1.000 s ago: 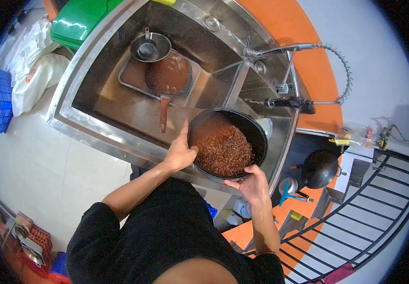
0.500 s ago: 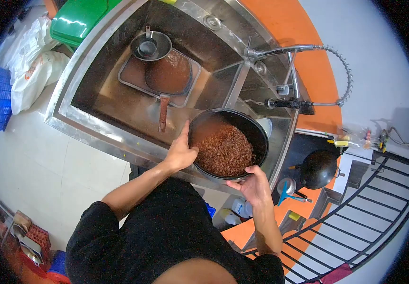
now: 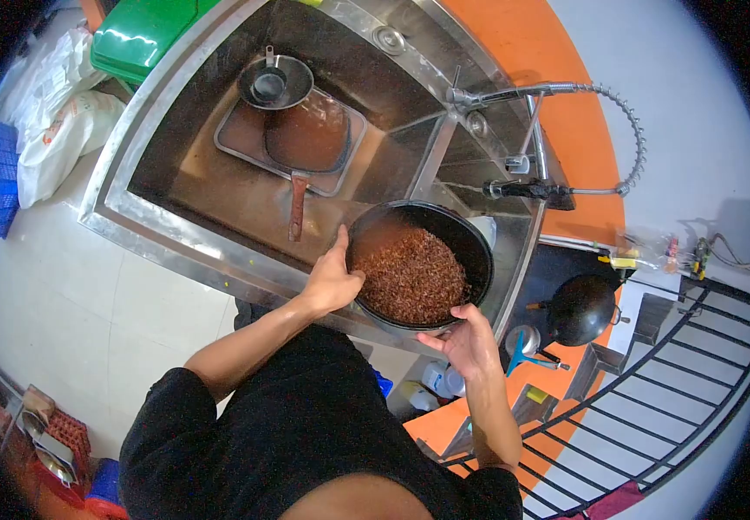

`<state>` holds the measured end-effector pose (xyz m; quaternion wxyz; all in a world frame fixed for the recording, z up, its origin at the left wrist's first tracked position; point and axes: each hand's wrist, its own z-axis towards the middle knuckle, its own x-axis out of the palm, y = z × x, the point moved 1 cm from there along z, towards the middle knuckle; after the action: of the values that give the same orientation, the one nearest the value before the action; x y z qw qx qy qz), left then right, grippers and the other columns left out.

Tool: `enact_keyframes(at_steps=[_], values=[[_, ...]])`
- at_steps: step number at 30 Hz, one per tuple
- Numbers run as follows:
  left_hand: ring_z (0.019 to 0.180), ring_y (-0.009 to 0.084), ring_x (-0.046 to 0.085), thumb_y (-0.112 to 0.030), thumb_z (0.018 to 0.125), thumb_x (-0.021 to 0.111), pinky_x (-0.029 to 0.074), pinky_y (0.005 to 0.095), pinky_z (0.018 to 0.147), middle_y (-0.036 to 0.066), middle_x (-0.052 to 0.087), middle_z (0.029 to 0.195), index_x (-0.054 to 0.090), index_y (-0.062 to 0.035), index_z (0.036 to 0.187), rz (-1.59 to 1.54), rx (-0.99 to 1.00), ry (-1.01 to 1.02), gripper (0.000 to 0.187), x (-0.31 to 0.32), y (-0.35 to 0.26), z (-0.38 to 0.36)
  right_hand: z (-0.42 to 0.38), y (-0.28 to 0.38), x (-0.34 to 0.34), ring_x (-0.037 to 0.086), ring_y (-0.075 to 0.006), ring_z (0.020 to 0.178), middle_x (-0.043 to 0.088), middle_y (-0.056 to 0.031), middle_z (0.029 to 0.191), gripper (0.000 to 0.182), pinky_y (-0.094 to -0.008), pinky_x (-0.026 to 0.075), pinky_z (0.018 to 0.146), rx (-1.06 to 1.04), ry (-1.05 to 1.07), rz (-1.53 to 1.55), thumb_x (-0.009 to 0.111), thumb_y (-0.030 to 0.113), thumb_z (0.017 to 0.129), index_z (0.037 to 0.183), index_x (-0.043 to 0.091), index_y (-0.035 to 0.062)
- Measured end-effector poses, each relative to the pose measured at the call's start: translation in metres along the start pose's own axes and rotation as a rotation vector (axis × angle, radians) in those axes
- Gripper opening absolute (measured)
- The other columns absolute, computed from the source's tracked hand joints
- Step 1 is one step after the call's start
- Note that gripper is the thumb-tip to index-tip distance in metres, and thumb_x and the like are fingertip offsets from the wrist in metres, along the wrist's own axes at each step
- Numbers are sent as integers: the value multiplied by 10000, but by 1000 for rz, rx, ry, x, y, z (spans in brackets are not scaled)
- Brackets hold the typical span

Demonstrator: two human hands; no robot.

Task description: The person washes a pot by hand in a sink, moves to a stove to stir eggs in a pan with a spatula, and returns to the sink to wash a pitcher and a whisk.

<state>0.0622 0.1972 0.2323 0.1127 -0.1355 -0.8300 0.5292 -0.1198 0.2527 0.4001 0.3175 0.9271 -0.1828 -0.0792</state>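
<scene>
A round black pot is tilted at the near edge of the sink, with wet reddish-brown grains that look like rice and some murky water inside. My left hand grips the pot's left side, its index finger stretched along the outside. At the lower right rim, my right hand holds on with the thumb over the edge and fingers underneath. Just left of the pot, a pan handle points toward me from a pan of brown water in the basin.
The steel sink also holds a rectangular tray and a small steel pan. A spring-hose faucet reaches over the right basin. To the right are a black wok and a metal railing. A green bin stands far left.
Both hands keep the same hold on the pot. The grains have shifted very slightly; the whole view has moved a little.
</scene>
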Motion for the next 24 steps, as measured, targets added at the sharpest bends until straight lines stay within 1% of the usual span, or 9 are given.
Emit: enact_keyframes(at_steps=[2, 9, 15, 19, 21, 24], values=[[1118, 397, 525, -77, 707, 564, 387, 357, 969, 328, 542, 1142, 115, 91, 1406, 6, -3, 2, 848, -1, -2, -1, 4, -3, -7, 421, -301, 1158, 391, -80, 1277, 562, -570, 524, 755, 39, 18, 102, 576, 123, 748, 1266, 361, 142], [1113, 389, 531, -85, 705, 564, 392, 355, 964, 317, 553, 1132, 111, 95, 1404, -16, -1, 10, 852, 4, 7, 2, 3, 0, -6, 413, -303, 1162, 369, -83, 1289, 569, -568, 523, 758, 41, 7, 94, 582, 121, 742, 1264, 355, 139], [1116, 382, 535, -81, 707, 568, 389, 346, 967, 320, 553, 1132, 112, 98, 1402, -1, -16, 36, 850, -2, -5, -1, 2, 1, -5, 416, -313, 1152, 373, -85, 1271, 557, -574, 516, 773, 50, 5, 81, 592, 131, 737, 1238, 347, 130], [1109, 380, 542, -80, 709, 571, 395, 344, 960, 321, 560, 1121, 119, 98, 1402, -8, -13, 32, 847, 1, 0, 1, 4, 0, -10, 395, -316, 1163, 361, -93, 1268, 560, -573, 513, 778, 66, 9, 73, 600, 138, 734, 1227, 333, 131], [1094, 383, 552, -79, 708, 572, 403, 346, 951, 326, 566, 1104, 123, 107, 1397, 0, -42, 40, 843, 0, -3, -1, 4, 0, -11, 385, -314, 1170, 351, -95, 1274, 566, -569, 513, 781, 72, 14, 68, 604, 141, 734, 1228, 329, 132], [1087, 386, 556, -81, 704, 574, 404, 347, 949, 336, 564, 1095, 128, 119, 1390, 29, -23, 36, 842, 2, 3, 2, 2, 1, -9, 365, -309, 1187, 327, -96, 1290, 575, -562, 513, 790, 70, -7, 48, 614, 156, 736, 1230, 321, 132]])
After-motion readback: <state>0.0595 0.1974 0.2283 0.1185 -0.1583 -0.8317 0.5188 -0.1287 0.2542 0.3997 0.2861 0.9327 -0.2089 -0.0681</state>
